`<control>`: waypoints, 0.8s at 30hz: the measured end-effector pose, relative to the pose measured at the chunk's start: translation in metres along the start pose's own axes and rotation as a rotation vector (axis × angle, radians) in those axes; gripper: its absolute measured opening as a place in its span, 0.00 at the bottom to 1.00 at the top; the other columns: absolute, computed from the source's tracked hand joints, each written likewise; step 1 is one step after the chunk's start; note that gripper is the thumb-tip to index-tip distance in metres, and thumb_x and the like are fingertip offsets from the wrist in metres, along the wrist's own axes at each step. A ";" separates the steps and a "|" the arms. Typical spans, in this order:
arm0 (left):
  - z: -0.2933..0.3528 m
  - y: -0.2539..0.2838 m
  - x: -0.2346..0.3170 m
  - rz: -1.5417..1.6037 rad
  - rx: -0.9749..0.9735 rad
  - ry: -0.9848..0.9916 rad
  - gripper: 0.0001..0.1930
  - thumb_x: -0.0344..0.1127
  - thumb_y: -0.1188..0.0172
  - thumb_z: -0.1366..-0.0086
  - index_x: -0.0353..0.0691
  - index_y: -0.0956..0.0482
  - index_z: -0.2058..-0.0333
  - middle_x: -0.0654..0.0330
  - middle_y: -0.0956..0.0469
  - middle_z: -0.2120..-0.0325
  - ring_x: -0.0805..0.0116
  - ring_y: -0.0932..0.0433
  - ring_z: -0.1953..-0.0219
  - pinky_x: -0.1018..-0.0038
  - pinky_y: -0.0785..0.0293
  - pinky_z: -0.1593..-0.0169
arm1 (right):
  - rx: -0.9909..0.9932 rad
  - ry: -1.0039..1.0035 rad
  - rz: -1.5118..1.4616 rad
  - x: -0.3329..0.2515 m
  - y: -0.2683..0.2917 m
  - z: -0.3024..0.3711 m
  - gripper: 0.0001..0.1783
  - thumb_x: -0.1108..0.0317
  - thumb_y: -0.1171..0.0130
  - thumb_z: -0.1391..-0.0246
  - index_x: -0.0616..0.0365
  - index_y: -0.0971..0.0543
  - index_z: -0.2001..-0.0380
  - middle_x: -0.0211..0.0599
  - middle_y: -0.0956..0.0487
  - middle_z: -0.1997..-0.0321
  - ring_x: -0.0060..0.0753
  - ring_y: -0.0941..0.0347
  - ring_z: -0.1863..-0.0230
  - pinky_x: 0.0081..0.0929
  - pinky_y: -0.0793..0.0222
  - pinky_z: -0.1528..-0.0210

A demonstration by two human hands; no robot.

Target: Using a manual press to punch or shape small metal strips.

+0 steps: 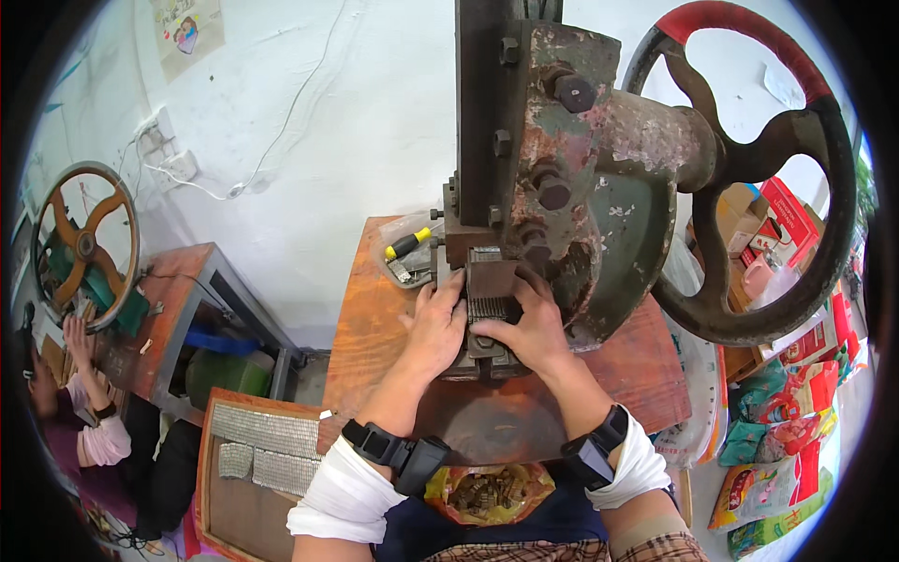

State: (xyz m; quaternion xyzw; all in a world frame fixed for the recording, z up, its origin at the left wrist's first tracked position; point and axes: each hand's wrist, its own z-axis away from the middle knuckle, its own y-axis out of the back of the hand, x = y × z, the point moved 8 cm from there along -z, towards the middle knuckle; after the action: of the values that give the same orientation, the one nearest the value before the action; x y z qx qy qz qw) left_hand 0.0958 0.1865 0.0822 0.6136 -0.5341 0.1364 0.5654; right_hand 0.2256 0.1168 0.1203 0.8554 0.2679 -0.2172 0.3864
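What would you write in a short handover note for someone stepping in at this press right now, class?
Left hand: fingers resting on the left side of the ribbed metal block under the press, grip unclear.
Right hand: on the block's right side, grip unclear.
Wooden table carries the press; yellow-handled screwdriver behind the left hand.
Tray at lower left holds rows of small metal pieces; a bag of pieces sits in the lap.
Done and left: cannot tell.

Paper poster with a coloured drawing (187,33) hanging on the white wall at eleven o'clock. Red cardboard boxes (785,217) stacking at three o'clock behind the flywheel. Green, red and yellow printed plastic bags (777,450) piling at four o'clock.
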 end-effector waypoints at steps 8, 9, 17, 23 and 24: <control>-0.002 0.000 -0.007 0.020 -0.004 0.016 0.21 0.36 0.53 0.37 0.50 0.35 0.44 0.53 0.33 0.48 0.50 0.41 0.41 0.32 0.57 0.45 | -0.054 0.050 -0.119 -0.003 0.012 0.003 0.31 0.68 0.29 0.67 0.62 0.26 0.55 0.49 0.29 0.48 0.53 0.31 0.48 0.37 0.33 0.48; -0.002 0.000 -0.008 0.019 -0.005 0.016 0.21 0.36 0.53 0.37 0.50 0.35 0.44 0.53 0.33 0.48 0.50 0.41 0.41 0.32 0.57 0.45 | -0.053 0.049 -0.120 -0.002 0.012 0.002 0.31 0.68 0.29 0.67 0.62 0.26 0.55 0.49 0.29 0.48 0.53 0.31 0.48 0.37 0.33 0.48; -0.003 -0.003 -0.013 0.041 -0.004 0.088 0.23 0.36 0.54 0.38 0.49 0.37 0.42 0.53 0.34 0.46 0.52 0.41 0.40 0.32 0.57 0.45 | -0.092 0.111 -0.057 -0.011 0.010 0.001 0.33 0.63 0.28 0.68 0.61 0.25 0.54 0.48 0.29 0.48 0.50 0.32 0.47 0.37 0.35 0.46; -0.009 -0.013 -0.031 0.241 -0.135 -0.093 0.25 0.34 0.56 0.37 0.50 0.40 0.40 0.56 0.41 0.39 0.52 0.44 0.38 0.31 0.59 0.44 | -0.075 0.043 -0.118 -0.002 0.000 -0.006 0.34 0.59 0.28 0.68 0.60 0.25 0.54 0.48 0.29 0.48 0.51 0.33 0.47 0.37 0.36 0.45; -0.010 -0.015 -0.023 0.248 -0.139 -0.097 0.25 0.34 0.56 0.37 0.50 0.40 0.40 0.56 0.41 0.39 0.52 0.44 0.38 0.31 0.59 0.44 | -0.074 0.041 -0.109 0.001 0.002 -0.005 0.34 0.59 0.28 0.68 0.60 0.25 0.54 0.48 0.29 0.48 0.51 0.33 0.47 0.37 0.36 0.45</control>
State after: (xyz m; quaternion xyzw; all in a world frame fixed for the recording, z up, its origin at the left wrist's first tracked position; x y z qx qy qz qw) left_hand 0.1029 0.2031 0.0597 0.5081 -0.6408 0.1379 0.5588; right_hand 0.2283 0.1199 0.1244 0.8290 0.3298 -0.2105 0.3996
